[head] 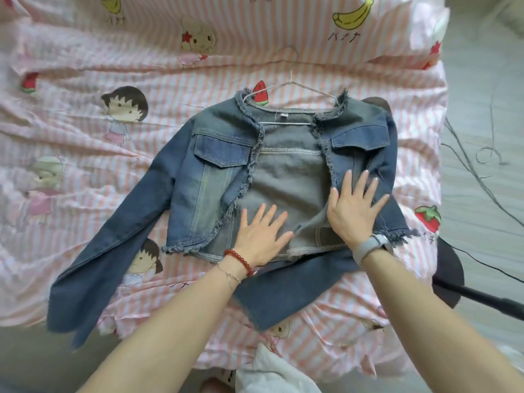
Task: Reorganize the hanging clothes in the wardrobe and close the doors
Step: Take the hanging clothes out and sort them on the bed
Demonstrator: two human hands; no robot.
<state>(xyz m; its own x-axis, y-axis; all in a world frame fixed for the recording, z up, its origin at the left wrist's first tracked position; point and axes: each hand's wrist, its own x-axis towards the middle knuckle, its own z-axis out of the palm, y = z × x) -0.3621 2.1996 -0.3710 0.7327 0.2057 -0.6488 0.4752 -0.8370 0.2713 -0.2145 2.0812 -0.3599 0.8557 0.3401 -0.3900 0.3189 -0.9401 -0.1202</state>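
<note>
While the denim jacket [226,177] lies spread face up on the striped bedsheet [85,66], both hands press flat on it with fingers straight and splayed, gripping nothing. The left hand [262,236] rests on the grey inner lining near the hem; the right hand [354,208] rests on the right front panel, whose lower corner is turned back. A thin wire hanger [292,80] sits inside the neckline, its hook pointing away up the bed.

The likeliest trouble, I judge, is the hanger slipping out of one shoulder when the jacket is lifted, since the front hangs open and nothing fastens it. The near sleeve [286,287] is folded across below the hem and could drag or snag. Smoothing too hard could also bunch the sheet underneath.

As for containers, none shows: the wardrobe and its doors are out of view, so what hangs in it cannot be told. A watch [371,246] and a red bead bracelet [239,260] sit on the wrists, and cables [467,165] trail on the floor beside the bed.
</note>
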